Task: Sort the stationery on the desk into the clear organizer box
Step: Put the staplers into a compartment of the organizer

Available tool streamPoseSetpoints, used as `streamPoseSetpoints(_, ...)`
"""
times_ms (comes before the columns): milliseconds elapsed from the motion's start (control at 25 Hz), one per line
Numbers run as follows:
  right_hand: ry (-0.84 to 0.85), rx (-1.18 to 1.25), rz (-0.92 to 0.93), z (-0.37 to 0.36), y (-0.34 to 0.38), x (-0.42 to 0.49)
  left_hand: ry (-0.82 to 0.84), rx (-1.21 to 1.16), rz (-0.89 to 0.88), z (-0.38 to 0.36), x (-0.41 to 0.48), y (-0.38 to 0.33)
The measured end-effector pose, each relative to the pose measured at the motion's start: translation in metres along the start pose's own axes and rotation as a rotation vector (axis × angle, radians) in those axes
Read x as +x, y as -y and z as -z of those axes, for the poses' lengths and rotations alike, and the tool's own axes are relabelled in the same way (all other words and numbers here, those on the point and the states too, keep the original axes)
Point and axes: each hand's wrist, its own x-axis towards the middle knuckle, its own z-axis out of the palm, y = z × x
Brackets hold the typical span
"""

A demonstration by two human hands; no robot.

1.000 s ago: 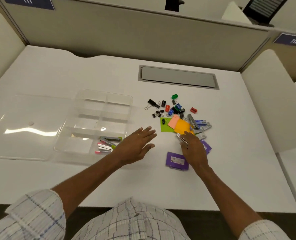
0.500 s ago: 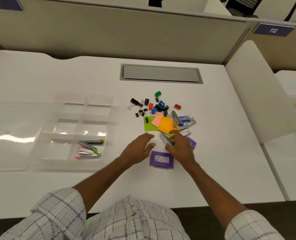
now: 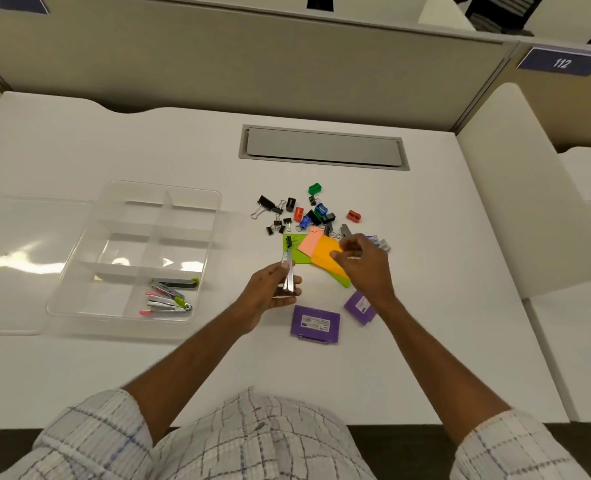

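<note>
From the head camera, looking down over the white desk (image 3: pixel 425 271): the left hand (image 3: pixel 270 294) is curled round a small silver stapler (image 3: pixel 289 275), holding it on end just above the desk, between the organizer box and the pile of stationery. The right hand (image 3: pixel 365 268) hangs over the orange sticky notes (image 3: pixel 327 254) with its fingers bent inward. Something glints at the fingertips, but I cannot tell whether it grips anything.

The clear organizer box (image 3: pixel 214 209) sits on the left of the desk with its lid (image 3: pixel 27 265) flat beside it, further left. Three staplers (image 3: pixel 171 294) lie in its near right compartment.

The loose pile is right of the box: black binder clips (image 3: pixel 270 206) on the far side, mixed with small coloured sharpeners (image 3: pixel 353 215), then green and pink notes under the orange ones, and small staple boxes (image 3: pixel 380 243) just past the right hand. Two purple cases (image 3: pixel 315 323) lie nearest the person, one beside the right wrist. A grey hatch (image 3: pixel 323 148) is set into the desk further back.
</note>
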Motion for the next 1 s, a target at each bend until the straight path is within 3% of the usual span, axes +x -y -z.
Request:
streamPoseSetpoints(80,-0.041,-0.232,-0.015,0.008,-0.01,0.022,-0.018,-0.042,0.004,0.01,-0.006,-0.003)
streamPoseSetpoints(240,0.106,-0.57,-0.028,-0.007,-0.022,0.04,-0.025,-0.145,0.025,0.032,-0.029,-0.01)
streamPoseSetpoints(360,0.005,-0.561,0.023,-0.021,-0.025,0.042,0.023,-0.168,-0.022,0.052,-0.055,-0.017)
streamPoseSetpoints(480,-0.093,-0.351,0.009,-0.025,-0.019,0.037,0.049,-0.059,-0.123,0.078,-0.082,-0.026)
streamPoseSetpoints(640,-0.137,-0.009,0.009,-0.033,0.012,0.016,-0.08,0.334,-0.249,0.125,-0.112,-0.039)
streamPoseSetpoints(840,0.098,0.17,0.036,-0.067,0.066,-0.024,-0.328,1.072,-0.408,0.188,-0.122,-0.04)
streamPoseSetpoints(1000,0.209,0.217,0.067,-0.098,0.097,-0.054,-0.253,1.585,-0.52,0.205,-0.102,-0.039)
